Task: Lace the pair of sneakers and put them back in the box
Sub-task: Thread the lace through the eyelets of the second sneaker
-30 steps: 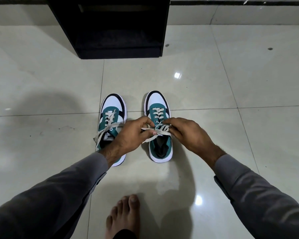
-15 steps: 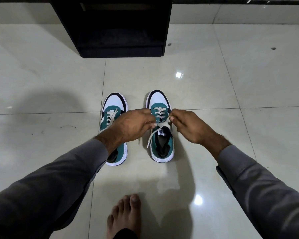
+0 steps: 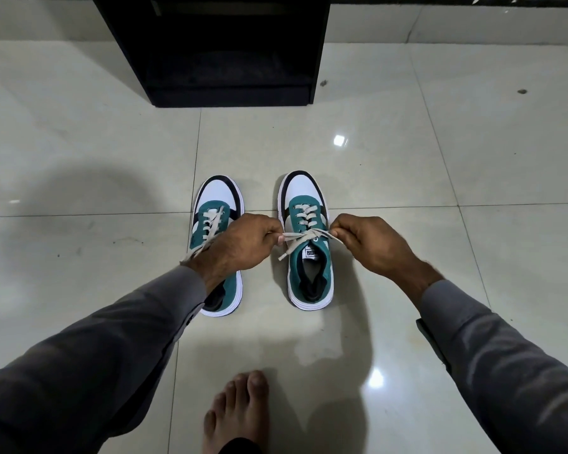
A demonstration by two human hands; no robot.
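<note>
Both sneakers, teal suede-like uppers with white toe caps, black trim and white soles, stand side by side on the glossy pale tiled floor [image 3: 440, 158], toes pointing away from me. The right-hand sneaker [image 3: 310, 276] is the one under work; the left-hand sneaker [image 3: 218, 204] lies partly beneath my left forearm, its lace loose over the tongue.

My left hand [image 3: 240, 247] has its fingers curled and pinches one end of the flat off-white lace [image 3: 304, 235] at the top eyelets of the right-hand sneaker. My right hand [image 3: 368, 244] pinches the other end in the same manner. The lace runs taut between them, crosswise to the shoe's long axis, with one free tail hanging toward the floor on the left side. Whether a knot is already formed at the crossing I cannot tell; the strands overlap there and the detail is too fine.

Judgement: the hands sit at either side of the shoe's throat, about equally near it, so the tightening pull goes outward, left and right, square to the heel-to-toe line.

The black open-fronted box-like object [image 3: 230, 93] stands straight ahead beyond the toes, well apart from both hands. My bare foot [image 3: 240, 417] rests on the tiles nearest me. Boxing is not yet begun.
</note>
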